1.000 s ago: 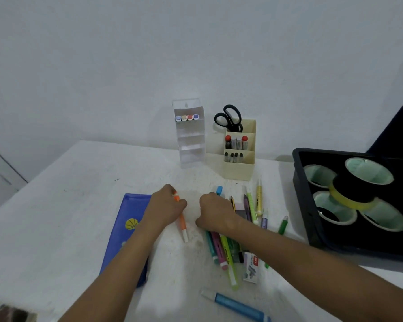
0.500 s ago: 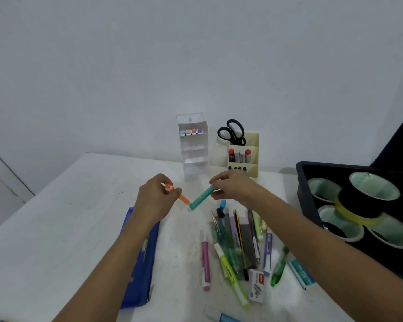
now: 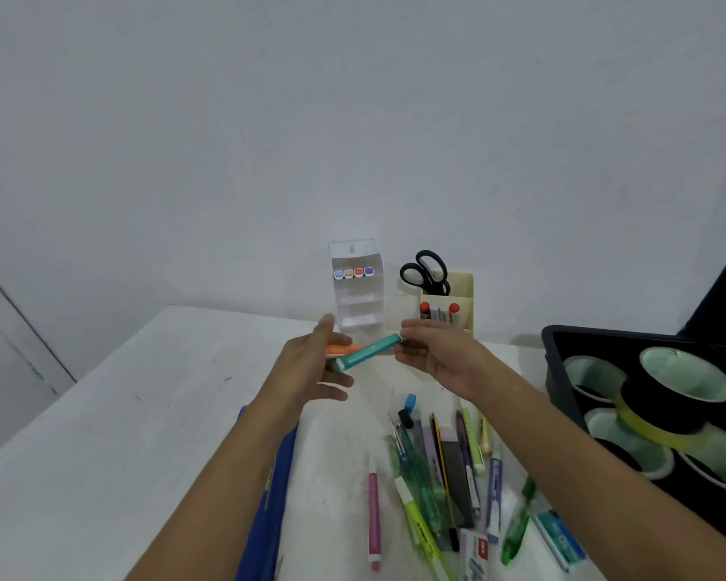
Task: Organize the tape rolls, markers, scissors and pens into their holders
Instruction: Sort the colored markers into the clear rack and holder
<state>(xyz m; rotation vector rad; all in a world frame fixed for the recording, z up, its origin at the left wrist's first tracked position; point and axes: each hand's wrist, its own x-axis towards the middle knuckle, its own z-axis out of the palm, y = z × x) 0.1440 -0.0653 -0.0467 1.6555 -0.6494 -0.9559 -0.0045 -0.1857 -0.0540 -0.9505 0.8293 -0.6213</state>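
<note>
While the right hand (image 3: pixel 436 354) pinches the teal marker (image 3: pixel 367 352) and the left hand (image 3: pixel 311 366) holds the orange marker (image 3: pixel 340 350), both grips look light. Better to level each marker and slide it into a free slot of the clear holder (image 3: pixel 357 295), one at a time.

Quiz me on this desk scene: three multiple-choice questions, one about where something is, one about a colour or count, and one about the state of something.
1. Where are the scissors?
A. flat on the table
B. upright in the cream holder
C. in the black tray

2. What colour is the marker held by the right hand?
A. teal
B. pink
C. yellow

3. How is the left hand right now?
A. resting flat on the table
B. holding an orange marker
C. gripping a tape roll

Answers:
1 B, their black handles stick up from the holder.
2 A, the marker between the hands is teal.
3 B, orange shows at its fingers, above the table.
</note>
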